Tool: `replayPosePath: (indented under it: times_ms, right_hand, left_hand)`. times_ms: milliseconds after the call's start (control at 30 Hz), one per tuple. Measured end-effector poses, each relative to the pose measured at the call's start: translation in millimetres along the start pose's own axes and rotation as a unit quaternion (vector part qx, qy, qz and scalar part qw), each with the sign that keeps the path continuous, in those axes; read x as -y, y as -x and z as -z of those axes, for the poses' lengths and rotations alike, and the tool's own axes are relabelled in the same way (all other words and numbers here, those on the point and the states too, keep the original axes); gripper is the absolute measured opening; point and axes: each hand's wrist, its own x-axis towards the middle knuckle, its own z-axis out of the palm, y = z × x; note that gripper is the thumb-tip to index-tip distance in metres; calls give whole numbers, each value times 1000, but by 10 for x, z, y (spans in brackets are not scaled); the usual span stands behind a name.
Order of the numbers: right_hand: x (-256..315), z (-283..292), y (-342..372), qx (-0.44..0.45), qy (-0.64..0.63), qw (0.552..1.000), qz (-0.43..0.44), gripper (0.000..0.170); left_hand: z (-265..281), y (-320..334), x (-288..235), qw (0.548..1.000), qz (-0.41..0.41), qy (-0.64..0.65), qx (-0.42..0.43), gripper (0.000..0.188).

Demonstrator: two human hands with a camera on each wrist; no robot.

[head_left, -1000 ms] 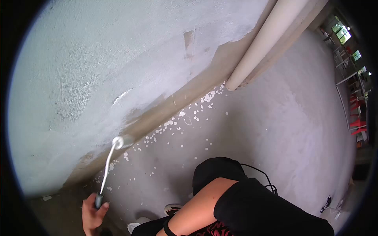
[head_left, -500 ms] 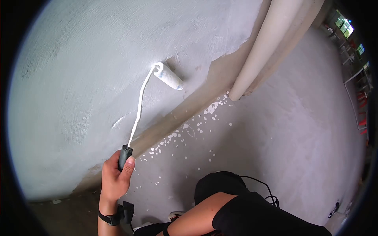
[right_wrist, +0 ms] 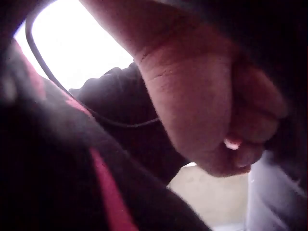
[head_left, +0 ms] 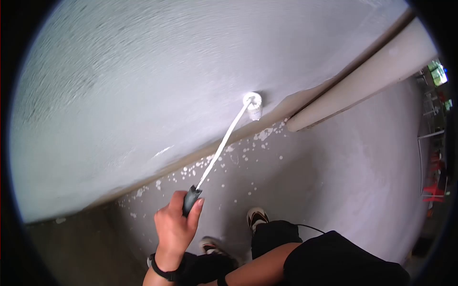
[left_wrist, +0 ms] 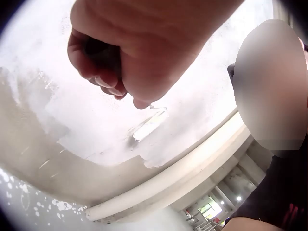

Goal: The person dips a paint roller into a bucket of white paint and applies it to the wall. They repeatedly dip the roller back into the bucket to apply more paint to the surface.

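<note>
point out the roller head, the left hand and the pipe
Roller head (head_left: pixel 255 112): head view, on its white sleeve.
Left hand (head_left: pixel 175 226): head view, on the back of it.
Pipe (head_left: pixel 363 78): head view, midway along its visible length.

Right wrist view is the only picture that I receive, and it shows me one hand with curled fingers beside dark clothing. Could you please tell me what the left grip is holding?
Observer: The left grip holds the dark handle of a paint roller.
Operator: Thank you. And where is the roller head, please?
Observer: In the head view, the white roller head is up against the wall, near the brownish strip along its foot.
Operator: Is the floor there marked with something?
Observer: Yes, white spots are scattered on the grey floor along the wall.
</note>
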Motion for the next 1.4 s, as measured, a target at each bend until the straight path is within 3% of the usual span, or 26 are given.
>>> replayPosePath:
  times_ms: [33,67,100,167,200,233,333,367,400,433,467,500,533,567,633,667,700,767,833,867,900,967,1033,1133,1267,1400]
  right_hand:
    - [44,-82,-46,69,28,997,-33,20]
    - [77,-104,-144,94,93,988,-84,17]
    - [42,-125,-170,98,102,987,-82,17]
    - [222,101,-19,123,176,956,-202,35]
    - [-108,-387,-290,120,180,955,-205,35]
    - [-443,-450,-372,122,181,937,-274,33]
    - [-1382,-117,-241,129,182,846,-485,26]
    - [-1648,-333,-353,131,181,806,-549,25]
    - [-1171,37,42,146,253,753,-589,22]
    - [-959,361,313,125,209,760,-603,15]
    - [-1154,397,468,129,193,737,-635,17]
    - [-620,628,967,-18,158,797,-583,19]
    - [-242,773,1356,-104,156,818,-543,23]
    - [-94,791,1648,-212,185,795,-537,25]
    - [296,1002,2000,-363,102,703,-603,28]
    - [430,1018,2124,-475,122,658,-572,41]
    - [598,1012,2222,-478,120,655,-573,41]
    - [859,925,2336,-586,-186,674,-409,54]
    - [567,624,2247,-690,-135,632,-325,55]
    - [575,547,2269,-721,-162,585,-334,48]
    - [488,488,2328,-717,-160,589,-336,48]
    - [225,382,2497,-767,-180,552,-274,44]
    - [142,385,2564,-784,-178,534,-263,41]
    - [173,407,2655,-836,-241,458,-183,46]
    - [-60,348,2772,-842,-296,429,-139,41]
    - [-261,489,2811,-848,-302,419,-121,41]
  left_hand:
    - [29,17,-4,1000,23,3,16,27]
    - [53,55,29,1000,31,1,6,27]
    - [71,73,85,1000,27,-3,1,27]
    - [46,128,151,1000,19,-4,-1,28]
    - [18,163,188,1000,19,14,-2,29]
    - [-8,191,199,999,15,33,0,30]
    - [-115,314,244,990,-1,139,10,32]
    - [-142,353,251,982,-15,186,5,32]
    - [-149,438,218,978,-13,206,-2,33]
    - [-147,498,219,977,-19,212,-4,33]
    - [-164,564,208,969,-12,244,-25,34]
    - [-199,640,212,961,-7,273,-42,35]
    - [-266,714,245,949,12,314,-24,33]
    - [-274,756,168,950,2,311,-19,33]
    - [-397,890,-56,876,30,481,-4,26]
    - [-546,917,-113,841,29,540,16,24]
    - [-717,974,-226,808,59,585,25,24]
    - [-975,1087,-523,763,78,637,80,22]
    - [-1381,1125,-657,688,119,715,31,13]
    - [-1349,1108,-787,676,172,715,56,13]
    - [-1471,1057,-810,673,172,717,50,13]
    - [-1801,968,-815,634,234,733,77,20]
    - [-1861,851,-933,656,244,711,69,27]
    - [-1980,720,-1043,629,282,720,83,35]
    - [-2075,654,-1157,649,343,678,32,39]
    - [-2276,490,-1009,653,311,690,14,40]
